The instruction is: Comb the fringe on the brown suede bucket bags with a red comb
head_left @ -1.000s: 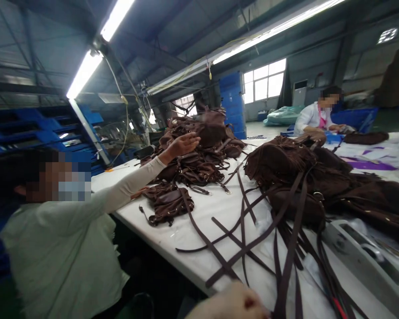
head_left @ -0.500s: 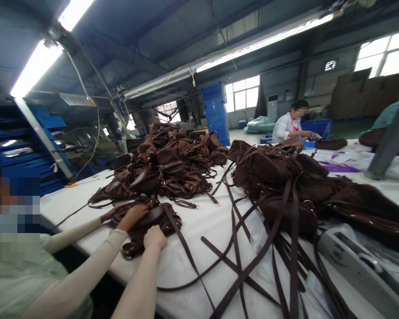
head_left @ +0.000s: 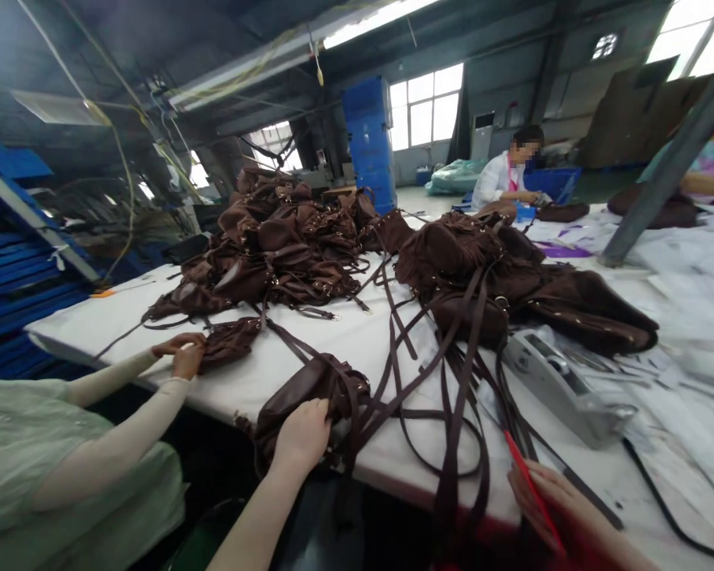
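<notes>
My left hand [head_left: 302, 434] grips a brown suede bag [head_left: 309, 390] at the near edge of the white table [head_left: 345, 341]. Its long brown straps [head_left: 446, 396] trail to the right and hang over the edge. Low at the right, my right hand [head_left: 556, 503] holds a slim red tool [head_left: 527, 472], which lies along the fingers. Left of me, a co-worker in pale sleeves has both hands [head_left: 182, 354] on another small brown bag [head_left: 229, 341].
A tall heap of brown bags [head_left: 279, 238] fills the table's far side, and a second heap [head_left: 512, 277] lies at the right. A grey metal device [head_left: 556, 381] sits near my right hand. Blue racks [head_left: 12, 277] stand left. Other people work at the far end.
My left hand has pulled a brown bag toward the table's near edge. The co-worker's hands now hold a different bag farther left. My right hand with the red tool has come into view.
</notes>
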{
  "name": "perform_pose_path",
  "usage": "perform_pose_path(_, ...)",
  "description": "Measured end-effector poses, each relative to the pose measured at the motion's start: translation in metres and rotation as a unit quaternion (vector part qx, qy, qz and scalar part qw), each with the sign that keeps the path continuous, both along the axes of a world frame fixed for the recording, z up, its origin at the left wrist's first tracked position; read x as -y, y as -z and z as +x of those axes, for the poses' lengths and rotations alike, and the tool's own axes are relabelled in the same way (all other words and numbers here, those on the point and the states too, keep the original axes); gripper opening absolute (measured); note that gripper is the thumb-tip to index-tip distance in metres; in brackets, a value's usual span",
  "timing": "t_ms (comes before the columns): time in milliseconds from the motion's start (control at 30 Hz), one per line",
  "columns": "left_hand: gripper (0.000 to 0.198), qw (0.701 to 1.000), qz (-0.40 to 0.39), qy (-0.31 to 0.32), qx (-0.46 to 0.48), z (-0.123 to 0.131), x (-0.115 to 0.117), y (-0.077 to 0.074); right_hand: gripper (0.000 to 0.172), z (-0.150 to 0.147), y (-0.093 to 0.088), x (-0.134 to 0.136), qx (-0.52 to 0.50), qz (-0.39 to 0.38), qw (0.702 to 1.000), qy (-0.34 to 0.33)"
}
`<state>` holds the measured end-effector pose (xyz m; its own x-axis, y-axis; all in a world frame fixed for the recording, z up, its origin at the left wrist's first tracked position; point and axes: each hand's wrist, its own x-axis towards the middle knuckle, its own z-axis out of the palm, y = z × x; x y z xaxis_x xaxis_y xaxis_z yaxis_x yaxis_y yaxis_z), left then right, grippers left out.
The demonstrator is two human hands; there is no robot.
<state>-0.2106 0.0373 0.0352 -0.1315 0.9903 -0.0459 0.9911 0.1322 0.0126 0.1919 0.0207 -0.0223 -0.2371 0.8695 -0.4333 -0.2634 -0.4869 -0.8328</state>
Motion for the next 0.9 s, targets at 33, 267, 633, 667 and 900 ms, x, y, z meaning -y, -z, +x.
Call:
perform_pose_path(33, 0.022, 1.000, 0.017, -0.002, 0.009, 0.005, 0.010, -0.008, 0.040, -0.003, -0.004, 0.004, -0.028, 0.013, 0.999, -0.034)
perform_pose_path(267, 0.026, 0.976, 0.196, -0.079, 0.059, 0.020, 0.032, -0.077, 0.039, -0.001, -0.022, 0.020, -0.057, 0.049, 0.993, -0.092)
perform_pose_path(633, 0.052, 0.958, 0.093, 0.195, 0.189, 0.153, -0.032, -0.046, 0.037, 0.005, -0.028, 0.034, -0.073, 0.083, 0.991, -0.074)
perform_pose_path(667, 0.068, 0.948, 0.062, 0.214, 0.227, 0.164, -0.034, -0.026, 0.037, 0.007, -0.028, 0.035, -0.068, 0.077, 0.992, -0.068)
perform_pose_path(900, 0.068, 0.733, 0.129, 0.042, 0.667, 0.170, -0.028, 0.023, 0.034, 0.026, -0.025, 0.039, -0.034, 0.060, 0.998, -0.001)
